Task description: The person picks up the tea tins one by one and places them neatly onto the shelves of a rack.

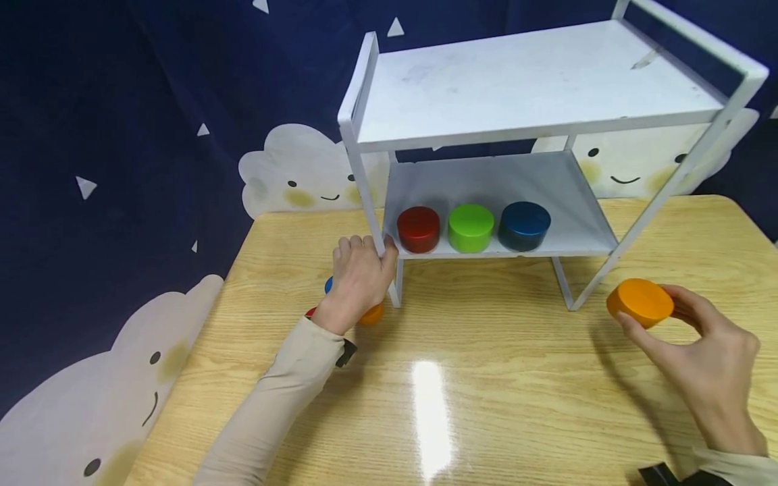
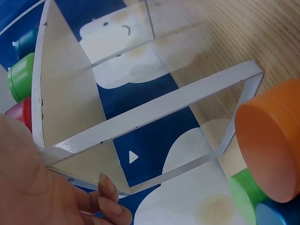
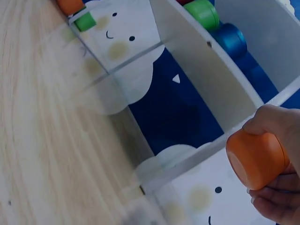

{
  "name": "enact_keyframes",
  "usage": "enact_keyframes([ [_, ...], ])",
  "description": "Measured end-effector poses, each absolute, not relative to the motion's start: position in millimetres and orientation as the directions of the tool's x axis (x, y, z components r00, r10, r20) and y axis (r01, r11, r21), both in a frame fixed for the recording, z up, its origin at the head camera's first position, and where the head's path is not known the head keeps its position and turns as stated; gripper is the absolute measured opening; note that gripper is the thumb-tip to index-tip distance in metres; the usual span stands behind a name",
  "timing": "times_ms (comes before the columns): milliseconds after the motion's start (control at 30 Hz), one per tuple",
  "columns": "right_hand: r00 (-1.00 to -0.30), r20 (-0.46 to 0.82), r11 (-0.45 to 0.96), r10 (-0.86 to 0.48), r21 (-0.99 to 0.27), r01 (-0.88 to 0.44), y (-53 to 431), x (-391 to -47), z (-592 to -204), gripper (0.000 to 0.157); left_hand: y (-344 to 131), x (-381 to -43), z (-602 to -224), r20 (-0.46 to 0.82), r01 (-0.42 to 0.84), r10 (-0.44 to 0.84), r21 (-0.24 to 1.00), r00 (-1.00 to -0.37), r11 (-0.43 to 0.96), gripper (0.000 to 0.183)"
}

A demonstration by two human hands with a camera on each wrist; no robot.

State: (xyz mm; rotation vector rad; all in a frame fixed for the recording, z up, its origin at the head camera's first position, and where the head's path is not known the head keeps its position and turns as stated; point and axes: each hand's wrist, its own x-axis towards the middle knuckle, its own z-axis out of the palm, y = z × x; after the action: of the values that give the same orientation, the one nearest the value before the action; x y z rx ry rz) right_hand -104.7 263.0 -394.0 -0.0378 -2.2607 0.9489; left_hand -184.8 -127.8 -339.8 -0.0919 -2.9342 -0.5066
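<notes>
A white two-tier shelf point(image 1: 529, 81) stands on the table, and my left hand point(image 1: 358, 277) grips its left post at the lower tier's front corner. In the left wrist view, fingers point(image 2: 108, 206) of that hand curl behind the frame. My right hand point(image 1: 711, 358) pinches an orange round tub point(image 1: 641, 302) between thumb and fingers. It is held above the table, just right of the shelf's right leg. On the lower tier a red tub point(image 1: 418, 229), a green tub point(image 1: 471, 228) and a blue tub point(image 1: 524, 226) sit in a row.
Behind my left hand several more tubs are partly hidden: an orange one point(image 1: 371, 314), a blue one point(image 1: 329, 285) and a red one point(image 1: 310, 312). A green one point(image 2: 246, 187) shows in the left wrist view. A dark blue cloud-patterned curtain point(image 1: 121, 81) hangs behind the wooden table point(image 1: 486, 385).
</notes>
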Motion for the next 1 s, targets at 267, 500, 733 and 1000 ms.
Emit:
enact_keyframes([
  [267,-0.769,0.583,0.719,0.262,-0.650,-0.248,249,-104,-378,0.061,-127,-186,-340,0.170,0.093,0.039,0.324,-0.985,0.942,0.050],
  [500,-0.761,0.607,0.696,0.230,-0.649,-0.307,235,-109,-366,0.061,-127,-185,-338,0.151,0.077,0.027,0.336,-0.988,0.939,0.051],
  [733,-0.720,0.667,0.662,0.193,-0.630,-0.406,223,-115,-356,0.061,-127,-184,-339,0.142,0.071,0.022,0.347,-0.990,0.935,0.051],
  [1000,-0.697,0.701,0.676,0.152,-0.588,-0.444,213,-121,-344,0.060,-127,-184,-339,0.157,0.076,0.024,0.337,-0.987,0.939,0.050],
])
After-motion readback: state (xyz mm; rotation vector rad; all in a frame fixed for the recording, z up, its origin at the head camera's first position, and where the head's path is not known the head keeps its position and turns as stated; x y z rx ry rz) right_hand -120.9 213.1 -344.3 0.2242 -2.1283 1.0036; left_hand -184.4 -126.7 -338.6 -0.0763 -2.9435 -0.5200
